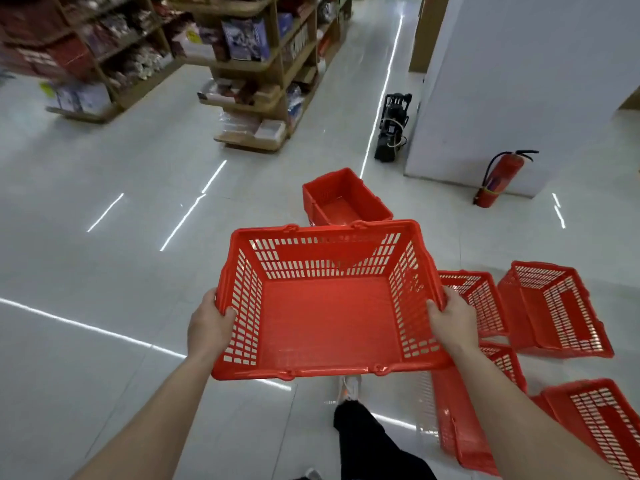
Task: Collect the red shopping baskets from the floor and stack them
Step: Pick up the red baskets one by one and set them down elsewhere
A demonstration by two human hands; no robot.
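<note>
I hold a red shopping basket (325, 317) upright in the air in front of me. My left hand (209, 323) grips its left rim and my right hand (450, 322) grips its right rim. Beyond it another red basket (346, 199) stands upright on the floor. To the right, several red baskets lie scattered on the floor: one on its side (554, 310), one partly hidden behind my right hand (479, 299), one under my right forearm (464, 424), and one at the lower right corner (602, 420).
Wooden shelves with goods (263, 64) stand at the back left and centre. A white pillar (519, 81) rises at the right, with a red fire extinguisher (498, 178) and a black device (393, 126) at its base. My leg and shoe (349, 389) show below the basket.
</note>
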